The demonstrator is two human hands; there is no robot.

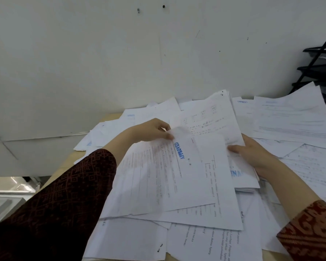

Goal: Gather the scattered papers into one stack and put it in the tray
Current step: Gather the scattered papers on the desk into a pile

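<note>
Left hand [154, 129] pinches top edge of stamped sheet [166, 176]; right hand [252, 153] grips paper bundle [241, 174]. Loose papers [290, 117] cover worktop [109, 117]; tray [320, 68] far right.

White printed paper sheets [205, 232] are strewn in overlapping layers, askew. One sheet stamped with a blue "APPROVED" [177, 166] is lifted above the heap. A black tiered wire tray [320, 59] is seen upright at the far right.

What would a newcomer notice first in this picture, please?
White papers scattered in overlapping layers over the desk. At the centre, the left hand and right hand hold a sheet stamped APPROVED in blue. A black tiered tray stands at the far right.
</note>
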